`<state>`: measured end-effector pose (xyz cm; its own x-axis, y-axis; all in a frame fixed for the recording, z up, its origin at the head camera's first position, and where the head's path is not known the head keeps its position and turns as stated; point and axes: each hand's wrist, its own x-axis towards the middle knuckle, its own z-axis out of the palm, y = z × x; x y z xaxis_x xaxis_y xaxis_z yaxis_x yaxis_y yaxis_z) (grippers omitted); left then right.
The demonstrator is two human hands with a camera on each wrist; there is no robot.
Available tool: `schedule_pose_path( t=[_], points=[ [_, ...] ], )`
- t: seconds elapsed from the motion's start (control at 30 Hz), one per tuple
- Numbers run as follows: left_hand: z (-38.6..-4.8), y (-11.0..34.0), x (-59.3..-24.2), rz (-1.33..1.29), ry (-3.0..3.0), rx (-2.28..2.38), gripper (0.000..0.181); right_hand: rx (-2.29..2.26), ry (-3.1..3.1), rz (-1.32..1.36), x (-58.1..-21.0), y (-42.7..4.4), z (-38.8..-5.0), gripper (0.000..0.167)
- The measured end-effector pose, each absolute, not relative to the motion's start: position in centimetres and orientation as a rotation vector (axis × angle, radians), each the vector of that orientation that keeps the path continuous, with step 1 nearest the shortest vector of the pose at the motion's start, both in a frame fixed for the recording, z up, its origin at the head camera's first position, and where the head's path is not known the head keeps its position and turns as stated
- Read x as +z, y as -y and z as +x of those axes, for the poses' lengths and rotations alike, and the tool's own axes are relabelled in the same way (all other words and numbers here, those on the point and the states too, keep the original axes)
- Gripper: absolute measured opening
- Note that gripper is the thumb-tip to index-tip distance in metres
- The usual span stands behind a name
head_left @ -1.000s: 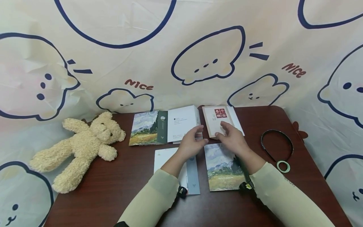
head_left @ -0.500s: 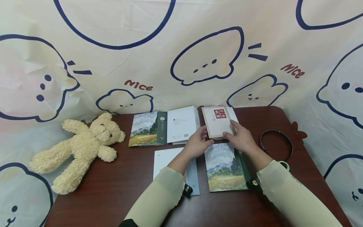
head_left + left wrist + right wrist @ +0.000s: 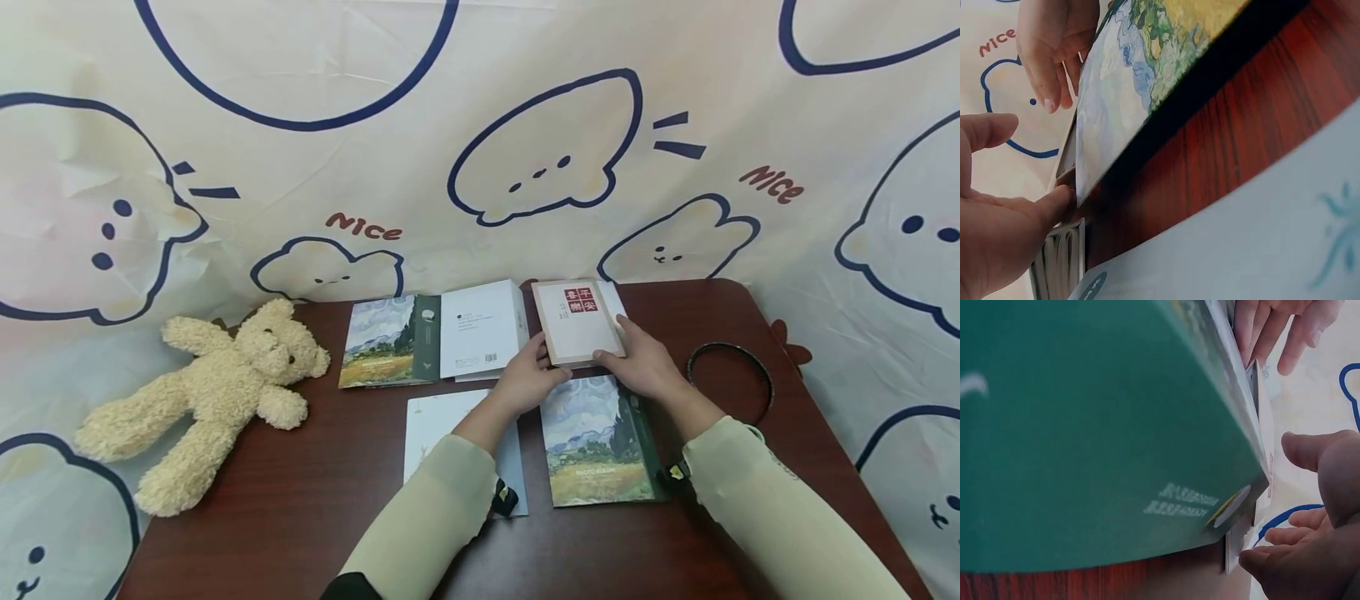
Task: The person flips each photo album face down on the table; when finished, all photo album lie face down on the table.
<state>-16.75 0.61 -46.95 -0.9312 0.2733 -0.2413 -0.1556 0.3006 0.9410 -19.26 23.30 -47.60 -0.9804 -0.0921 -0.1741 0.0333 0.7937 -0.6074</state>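
A cream book (image 3: 579, 329) with a red square of white characters lies at the back of the table, partly over a white sheet or cover (image 3: 609, 296). At its left edge my left hand (image 3: 521, 382) touches with the fingertips. My right hand (image 3: 647, 365) lies along the lower right edge, its fingers at the side. In the right wrist view the right thumb (image 3: 1304, 450) stands away from the fingers; the left wrist view shows the left thumb (image 3: 991, 130) raised too. Just below is a landscape-covered photo album (image 3: 596, 450).
Behind to the left stands another landscape album (image 3: 382, 340) with a white back panel (image 3: 480, 332). A white-and-blue booklet (image 3: 435, 421) lies partly under my left forearm. A teddy bear (image 3: 225, 392) is at the left, a black cord loop (image 3: 768, 379) at the right, on the brown table (image 3: 315, 483).
Both hands have moved slightly right, and the right hand has come from above the cream book to its right edge. The right sleeve now covers most of the green ring.
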Motion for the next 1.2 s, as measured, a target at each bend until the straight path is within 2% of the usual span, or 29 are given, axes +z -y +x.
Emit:
schedule_pose_path(
  t=[0.4,0.83,1.2],
  points=[
    [-17.5,-1.4,-48.3,0.066,-2.141,1.751,0.083,-0.933,-2.719,0.000,-48.0,-23.6,-19.8,0.092],
    [-17.3,-1.2,-47.9,0.047,-2.103,1.807,0.081,-0.908,-2.730,-0.046,-47.8,-23.3,-19.6,0.082],
    [-17.1,-0.7,-47.6,0.013,-2.087,1.843,0.081,-0.965,-2.689,0.006,-47.6,-23.1,-19.5,0.089]
  ],
)
